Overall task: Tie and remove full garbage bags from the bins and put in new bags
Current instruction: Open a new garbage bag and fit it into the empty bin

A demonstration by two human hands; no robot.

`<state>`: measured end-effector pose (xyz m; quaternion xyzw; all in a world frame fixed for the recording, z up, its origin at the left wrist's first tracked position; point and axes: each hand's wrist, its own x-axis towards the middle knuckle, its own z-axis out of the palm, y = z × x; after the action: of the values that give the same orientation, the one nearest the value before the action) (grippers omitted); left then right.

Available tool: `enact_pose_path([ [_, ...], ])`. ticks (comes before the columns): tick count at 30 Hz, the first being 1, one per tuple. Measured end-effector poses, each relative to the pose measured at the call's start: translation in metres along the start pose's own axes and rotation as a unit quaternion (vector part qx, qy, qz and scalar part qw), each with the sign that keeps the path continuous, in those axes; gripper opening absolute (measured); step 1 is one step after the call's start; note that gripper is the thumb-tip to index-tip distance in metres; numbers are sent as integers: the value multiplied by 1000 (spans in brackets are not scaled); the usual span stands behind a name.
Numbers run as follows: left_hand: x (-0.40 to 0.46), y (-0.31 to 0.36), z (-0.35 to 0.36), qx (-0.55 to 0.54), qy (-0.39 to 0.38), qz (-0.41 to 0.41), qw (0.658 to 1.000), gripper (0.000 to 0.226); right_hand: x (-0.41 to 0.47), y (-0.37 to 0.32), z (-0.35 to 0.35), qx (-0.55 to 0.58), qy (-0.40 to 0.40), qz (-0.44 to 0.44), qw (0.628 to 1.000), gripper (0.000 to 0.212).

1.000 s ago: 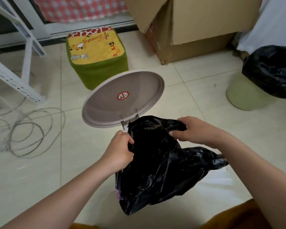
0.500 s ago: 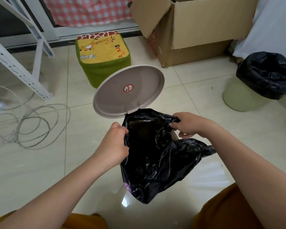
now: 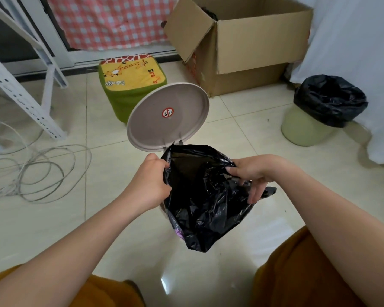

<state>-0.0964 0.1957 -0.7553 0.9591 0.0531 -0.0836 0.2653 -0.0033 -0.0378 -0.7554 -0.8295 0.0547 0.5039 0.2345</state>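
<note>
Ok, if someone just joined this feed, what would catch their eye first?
The black bag at centre, its mouth held open by the left hand and the right hand, with the round bin lid standing open just behind it. Next, the giraffe-print stool behind the lid, and at far right the pale green bin, already lined in black.
</note>
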Motion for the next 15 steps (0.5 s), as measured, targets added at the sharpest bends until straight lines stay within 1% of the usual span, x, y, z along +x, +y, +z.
enact_pose_path([
  [4,-6,-3,-4,8,2,-14,1000,58,4,3,6,11,-24,1,1000,58],
  [6,-7,-4,-5,14,-1,-19,1000,57,9,5,6,11,-8,-15,1000,56],
  [8,-9,-4,-6,19,-3,-21,1000,55,16,5,6,18,27,-44,998,50],
  [10,-9,-3,-6,22,1,-21,1000,54,23,2,6,65,58,-84,993,42],
  [12,-9,-2,-8,17,5,-25,1000,56,31,-3,6,143,67,-126,979,35],
  [15,-7,-1,-9,18,18,-26,999,45,40,-13,9,241,35,-173,954,29],
])
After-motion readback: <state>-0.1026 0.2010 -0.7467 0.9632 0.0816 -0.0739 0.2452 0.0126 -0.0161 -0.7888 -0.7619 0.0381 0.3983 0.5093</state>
